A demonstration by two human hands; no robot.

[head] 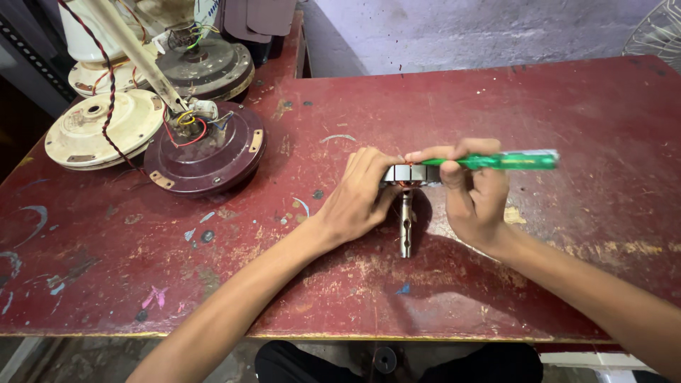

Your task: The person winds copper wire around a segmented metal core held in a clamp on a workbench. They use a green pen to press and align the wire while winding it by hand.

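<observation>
My left hand (358, 195) grips the left side of a round metal motor stator (411, 174) with copper windings, held on edge over the red table (496, 92). Its steel shaft (406, 227) points toward me and rests on the tabletop. My right hand (475, 195) steadies the stator's right side and holds a green-handled screwdriver (507, 161), whose tip lies against the top of the stator.
At the back left stand several ceiling fan motor housings: a maroon one (206, 152) with loose coloured wires, a cream one (99, 128) and a dark one (209, 67). A fan guard (660, 32) shows at the top right corner. The table's near edge (355, 335) runs below my arms.
</observation>
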